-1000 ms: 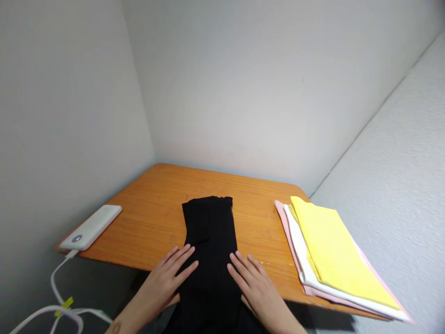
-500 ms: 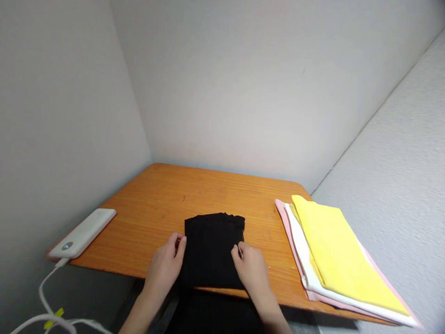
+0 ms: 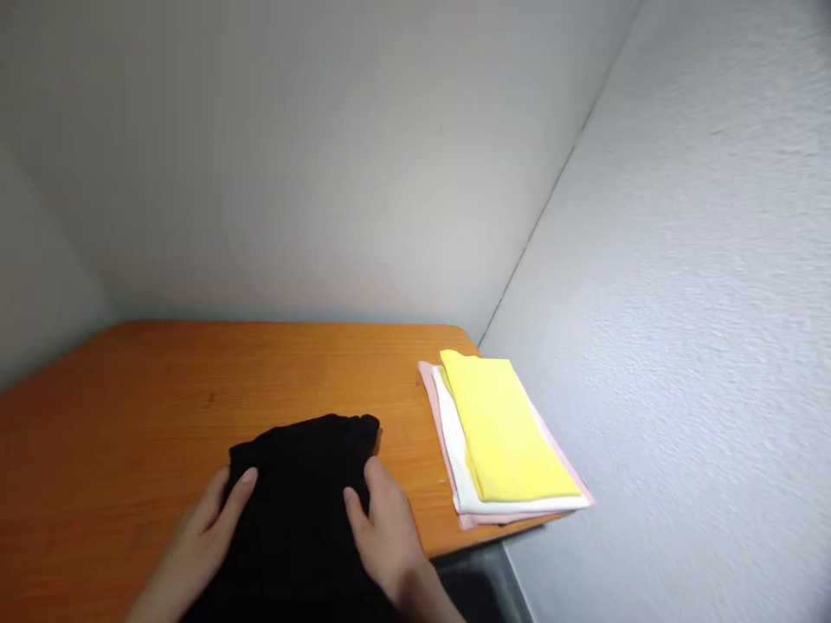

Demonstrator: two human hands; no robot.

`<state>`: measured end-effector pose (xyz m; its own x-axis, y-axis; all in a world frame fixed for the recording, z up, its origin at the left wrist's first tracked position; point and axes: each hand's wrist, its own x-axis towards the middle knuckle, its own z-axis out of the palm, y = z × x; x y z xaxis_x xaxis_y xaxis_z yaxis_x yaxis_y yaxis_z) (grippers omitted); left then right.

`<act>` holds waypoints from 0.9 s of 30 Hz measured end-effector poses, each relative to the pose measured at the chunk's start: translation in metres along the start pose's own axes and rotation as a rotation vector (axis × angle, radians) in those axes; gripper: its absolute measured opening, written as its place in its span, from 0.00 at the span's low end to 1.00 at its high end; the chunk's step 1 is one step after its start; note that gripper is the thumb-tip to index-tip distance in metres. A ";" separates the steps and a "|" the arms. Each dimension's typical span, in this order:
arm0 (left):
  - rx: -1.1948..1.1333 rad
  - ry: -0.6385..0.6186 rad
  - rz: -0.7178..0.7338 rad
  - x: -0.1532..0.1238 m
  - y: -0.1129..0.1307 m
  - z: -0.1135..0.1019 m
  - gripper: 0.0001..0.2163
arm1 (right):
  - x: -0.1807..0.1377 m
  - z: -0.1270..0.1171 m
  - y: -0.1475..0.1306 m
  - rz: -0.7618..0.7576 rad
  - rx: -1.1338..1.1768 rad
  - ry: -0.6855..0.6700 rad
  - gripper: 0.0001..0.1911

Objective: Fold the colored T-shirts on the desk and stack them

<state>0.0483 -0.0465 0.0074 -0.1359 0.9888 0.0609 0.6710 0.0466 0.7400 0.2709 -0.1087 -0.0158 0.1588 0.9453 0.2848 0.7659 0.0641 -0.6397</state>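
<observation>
Head view, black cloth [image 3: 302, 497]: folded into a dark block on the near part of the table, its near end running out of the picture at the bottom. It lies left of centre, where half a second ago it sat mid-picture. The outline is now skewed, with the far edge slanting up to the right.
Head view, left hand [image 3: 198, 536]: laid flat on the cloth's left edge, fingers stretched out and close together, fingertips [image 3: 248, 476] pointing up and to the right. Earlier these fingers were curled at that edge.
Head view, right hand [image 3: 384, 529]: rests on the cloth's right side, thumb up near the far right corner and fingers loosely together on the fabric. I cannot tell whether it pinches the edge or only presses on it.
Head view, table [image 3: 130, 389]: orange wood. The camera has swung to the right, so the left end with the white power bank and its cable has left the picture.
Head view, stack: yellow cloth [image 3: 499, 424] on white cloth [image 3: 456, 454] on pink cloth [image 3: 428, 381], at the table's right corner and apart from the black cloth. It now sits nearer the middle of the picture.
Head view, right wall [image 3: 681, 346]: pale and textured, now filling much more of the picture.
</observation>
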 end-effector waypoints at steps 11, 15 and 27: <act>-0.677 -0.572 0.433 -0.031 0.206 0.076 0.20 | 0.016 -0.245 0.075 0.150 0.440 0.348 0.21; -0.619 -0.624 0.442 -0.040 0.224 0.125 0.21 | 0.013 -0.274 0.140 0.302 0.306 0.198 0.23; -0.152 -0.695 0.414 -0.092 0.196 0.178 0.40 | -0.027 -0.215 0.229 0.399 0.072 0.057 0.39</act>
<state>0.3220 -0.1033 0.0272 0.6167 0.7860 -0.0432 0.4553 -0.3114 0.8341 0.5760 -0.1879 -0.0163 0.4704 0.8814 0.0422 0.5920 -0.2798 -0.7558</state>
